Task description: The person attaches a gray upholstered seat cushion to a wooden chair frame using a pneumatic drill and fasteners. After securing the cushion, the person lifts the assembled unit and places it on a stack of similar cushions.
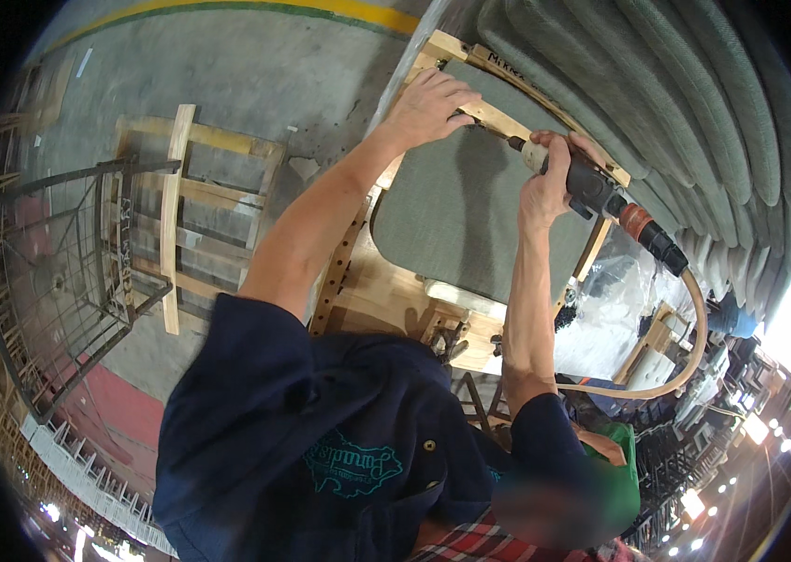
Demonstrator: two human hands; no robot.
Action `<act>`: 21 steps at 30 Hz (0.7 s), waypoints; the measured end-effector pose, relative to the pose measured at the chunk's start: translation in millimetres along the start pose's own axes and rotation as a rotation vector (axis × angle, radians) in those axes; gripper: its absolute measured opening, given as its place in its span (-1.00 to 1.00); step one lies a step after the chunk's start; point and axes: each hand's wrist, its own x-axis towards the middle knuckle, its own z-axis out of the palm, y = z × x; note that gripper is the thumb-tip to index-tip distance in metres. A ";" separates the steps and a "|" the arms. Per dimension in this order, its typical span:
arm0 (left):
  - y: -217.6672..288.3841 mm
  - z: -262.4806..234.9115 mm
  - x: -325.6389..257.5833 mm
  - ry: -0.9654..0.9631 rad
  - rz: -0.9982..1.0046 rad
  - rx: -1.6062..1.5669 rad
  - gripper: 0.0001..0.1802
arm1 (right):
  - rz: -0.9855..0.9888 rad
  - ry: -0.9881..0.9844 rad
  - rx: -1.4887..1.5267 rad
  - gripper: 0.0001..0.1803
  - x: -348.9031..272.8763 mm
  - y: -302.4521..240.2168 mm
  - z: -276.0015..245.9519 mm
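My right hand [553,178] is wrapped round a pneumatic screwdriver [592,185], black with a cream nose and an orange band. A tan hose [698,328] runs from its rear. Its tip points left along a pale wooden strip [500,121], toward my left hand [428,110]. That hand grips the strip's left part, fingers over it and thumb on the near side; whether a small fastener is also between the fingers is hidden. Beneath lies a grey-green upholstered panel [452,206] with rounded corners, set inside a wooden frame [442,45].
Several grey-green padded panels [639,84] stand in a row at the right. A perforated metal bar [337,276] and wooden bench top [386,290] lie near my body. At left are a wooden pallet [218,195] and a wire-mesh cage [49,272]. Another person's green cap [622,473] shows below.
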 end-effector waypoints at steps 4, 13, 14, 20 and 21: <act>-0.4 1.5 0.5 0.004 0.006 -0.014 -0.55 | -0.013 -0.018 -0.022 -0.74 2.7 10.0 3.9; -5.1 6.6 -1.5 0.021 0.049 0.020 -0.51 | -0.032 -0.084 -0.182 -0.76 8.7 14.7 19.8; -5.9 8.2 -1.6 0.021 0.054 0.029 -0.51 | -0.053 -0.112 -0.226 -0.76 10.7 16.0 21.4; -19.1 8.0 1.5 -0.073 0.117 0.064 -0.51 | -0.183 -0.162 -0.257 -0.69 18.4 33.1 37.0; -20.1 7.9 1.5 -0.088 0.118 0.068 -0.51 | -0.195 -0.177 -0.203 -0.66 19.0 38.3 36.5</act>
